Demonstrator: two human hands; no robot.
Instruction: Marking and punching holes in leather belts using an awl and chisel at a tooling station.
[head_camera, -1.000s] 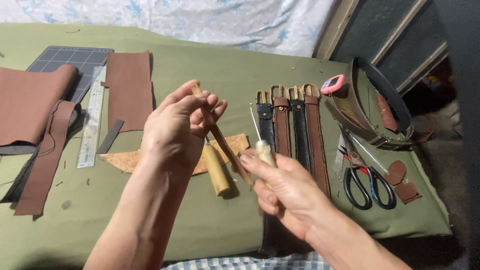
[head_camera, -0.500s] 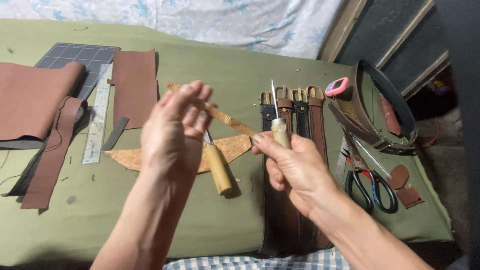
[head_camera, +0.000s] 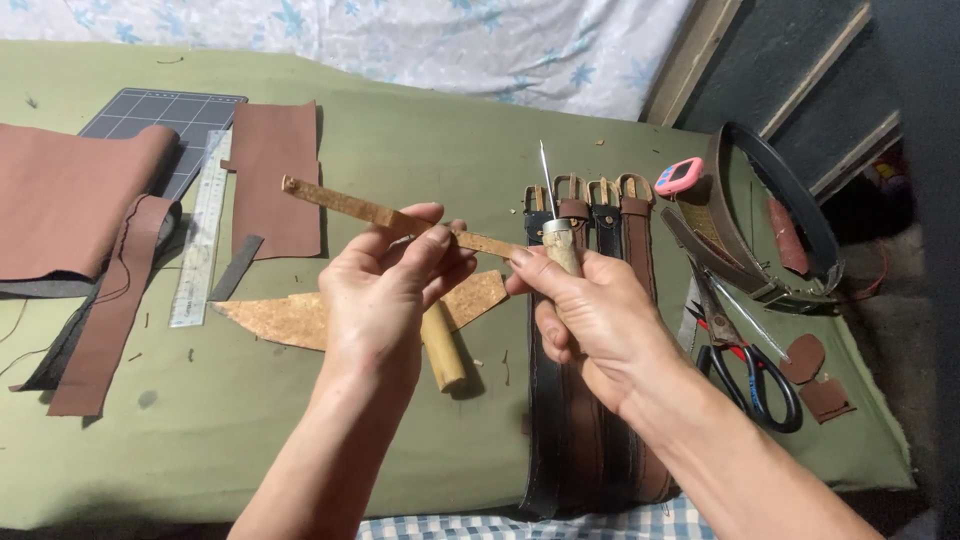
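I see a rough, speckled cork strip (head_camera: 380, 213), an awl (head_camera: 556, 225) with pale wooden handle and bright metal spike, smooth matt leather belts (head_camera: 590, 330), and matt green cloth (head_camera: 420, 150) over the table.

The left hand (head_camera: 385, 300) pinches a thin cork strip (head_camera: 350, 207) that slants up to the left. The right hand (head_camera: 590, 320) grips an awl (head_camera: 552, 215), its metal point upright, thumb touching the strip's other end. Under the hands, on the green cloth (head_camera: 420, 140), lie a wooden handle (head_camera: 442, 350), a cork piece (head_camera: 275, 318) and four belts (head_camera: 590, 440). Scissors (head_camera: 745, 365) lie to the right.
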